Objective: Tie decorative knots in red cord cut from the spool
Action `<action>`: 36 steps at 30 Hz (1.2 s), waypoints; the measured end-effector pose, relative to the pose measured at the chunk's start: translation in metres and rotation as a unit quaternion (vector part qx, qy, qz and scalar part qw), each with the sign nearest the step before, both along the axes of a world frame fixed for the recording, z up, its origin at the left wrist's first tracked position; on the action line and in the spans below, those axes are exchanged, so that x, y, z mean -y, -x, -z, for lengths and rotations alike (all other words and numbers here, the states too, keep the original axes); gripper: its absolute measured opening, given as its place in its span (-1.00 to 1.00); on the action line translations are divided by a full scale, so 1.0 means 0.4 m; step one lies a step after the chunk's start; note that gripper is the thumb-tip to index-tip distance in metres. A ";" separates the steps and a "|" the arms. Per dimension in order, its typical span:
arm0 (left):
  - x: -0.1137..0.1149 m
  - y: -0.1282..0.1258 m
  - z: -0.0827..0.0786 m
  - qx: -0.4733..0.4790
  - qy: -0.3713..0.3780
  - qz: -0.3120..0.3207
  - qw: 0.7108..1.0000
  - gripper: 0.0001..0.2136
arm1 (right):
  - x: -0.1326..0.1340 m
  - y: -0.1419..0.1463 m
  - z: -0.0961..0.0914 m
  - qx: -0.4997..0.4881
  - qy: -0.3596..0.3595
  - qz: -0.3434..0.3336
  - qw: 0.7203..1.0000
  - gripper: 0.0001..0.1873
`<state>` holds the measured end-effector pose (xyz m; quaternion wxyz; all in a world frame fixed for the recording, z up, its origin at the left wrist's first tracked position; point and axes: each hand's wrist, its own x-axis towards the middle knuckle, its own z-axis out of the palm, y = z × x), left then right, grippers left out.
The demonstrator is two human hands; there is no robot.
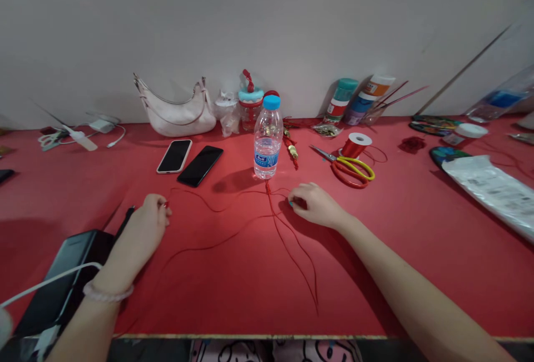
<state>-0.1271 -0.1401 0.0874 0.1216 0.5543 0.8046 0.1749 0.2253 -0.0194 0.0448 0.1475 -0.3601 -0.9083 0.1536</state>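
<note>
A thin red cord [217, 211] lies in loose curves across the table, with several strands meeting at a small braided knot [267, 187] at the foot of a water bottle [267, 145]. My left hand [146, 223], wearing a beaded bracelet on its wrist, is closed in a pinch on the end of one strand, left of the bottle. To the bottle's right, my right hand [315, 204] is curled shut, and a short strand from the knot runs to its fingertips. Two longer strands trail toward the table's front edge.
Scissors [346, 167] and a spool of red cord [356, 144] lie right of the bottle. Two phones [200, 166] and a white handbag [179, 112] are at back left. A power bank [58, 273] with a white cable sits beside my left forearm. Paint bottles [342, 100] stand along the wall.
</note>
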 end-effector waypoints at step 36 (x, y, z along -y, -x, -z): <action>0.041 -0.296 0.079 0.484 -0.055 0.078 0.870 -0.88 | 0.091 0.084 -0.031 0.162 0.009 0.036 0.986 -0.89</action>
